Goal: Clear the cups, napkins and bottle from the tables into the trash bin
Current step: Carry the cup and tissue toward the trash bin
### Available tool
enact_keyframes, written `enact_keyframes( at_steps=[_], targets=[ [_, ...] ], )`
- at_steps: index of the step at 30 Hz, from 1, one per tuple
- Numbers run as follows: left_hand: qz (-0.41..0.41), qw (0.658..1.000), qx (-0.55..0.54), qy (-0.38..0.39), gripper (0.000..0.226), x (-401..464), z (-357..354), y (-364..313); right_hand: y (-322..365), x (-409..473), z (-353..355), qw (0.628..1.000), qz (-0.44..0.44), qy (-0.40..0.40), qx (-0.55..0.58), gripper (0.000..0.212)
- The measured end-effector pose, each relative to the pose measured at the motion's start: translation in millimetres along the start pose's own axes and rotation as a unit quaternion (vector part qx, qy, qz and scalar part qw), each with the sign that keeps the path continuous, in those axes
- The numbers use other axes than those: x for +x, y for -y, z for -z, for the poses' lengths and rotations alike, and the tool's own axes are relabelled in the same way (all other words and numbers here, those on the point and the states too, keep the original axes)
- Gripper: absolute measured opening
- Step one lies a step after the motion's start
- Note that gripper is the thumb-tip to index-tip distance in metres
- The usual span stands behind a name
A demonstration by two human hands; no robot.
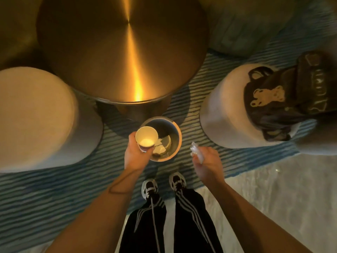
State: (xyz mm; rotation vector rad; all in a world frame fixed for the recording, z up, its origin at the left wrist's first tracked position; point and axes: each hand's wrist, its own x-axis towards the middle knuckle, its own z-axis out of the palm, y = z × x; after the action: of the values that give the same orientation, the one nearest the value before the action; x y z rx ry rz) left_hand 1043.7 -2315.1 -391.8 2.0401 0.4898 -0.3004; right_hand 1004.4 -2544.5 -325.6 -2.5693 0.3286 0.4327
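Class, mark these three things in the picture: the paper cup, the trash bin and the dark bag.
paper cup (146,136), head view, inside wall.
trash bin (177,133), head view, right rim.
dark bag (269,106), head view, front panel.

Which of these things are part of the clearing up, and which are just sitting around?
Part of the job:
- paper cup, held in the left hand
- crumpled clear bottle, gripped by the right hand
- trash bin, with napkins inside

Just lying about:
- round brass table
- two pale stools
- dark bag on the right stool
- striped rug
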Motion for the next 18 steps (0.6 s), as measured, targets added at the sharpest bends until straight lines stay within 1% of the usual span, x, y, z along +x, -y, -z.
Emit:
enact_keyframes(
  at_steps=[2,4,6,8,10,12,14,18],
  targets=[
    [0.026,1.0,0.002,0.012,0.08,15,-18,4,-5,24,-16,0.999,0.041,-0.002,-0.019,0.031],
    [0.055,0.998,-0.023,0.018,0.087,24,-31,9,-8,46,-30,0.999,0.041,0.011,-0.026,0.031],
    [0.068,0.997,-0.045,0.009,0.083,25,-40,15,-9,63,-43,0.999,0.047,0.019,-0.02,0.03],
    [0.086,0.995,-0.044,-0.01,0.075,24,-45,22,-10,76,-56,0.997,0.069,0.026,-0.016,0.03],
    [0.109,0.993,-0.024,-0.025,0.072,23,-45,30,-9,89,-68,0.995,0.093,0.037,-0.023,0.03],
    [0.118,0.992,0.015,-0.03,0.073,21,-42,42,-8,101,-82,0.993,0.11,0.045,-0.023,0.031],
    [0.102,0.992,0.062,-0.038,0.075,19,-38,52,-6,112,-97,0.991,0.114,0.069,-0.028,0.039],
    [0.099,0.989,0.095,-0.054,0.069,14,-24,61,-3,127,-119,0.985,0.099,0.127,-0.056,0.074]
  ],
)
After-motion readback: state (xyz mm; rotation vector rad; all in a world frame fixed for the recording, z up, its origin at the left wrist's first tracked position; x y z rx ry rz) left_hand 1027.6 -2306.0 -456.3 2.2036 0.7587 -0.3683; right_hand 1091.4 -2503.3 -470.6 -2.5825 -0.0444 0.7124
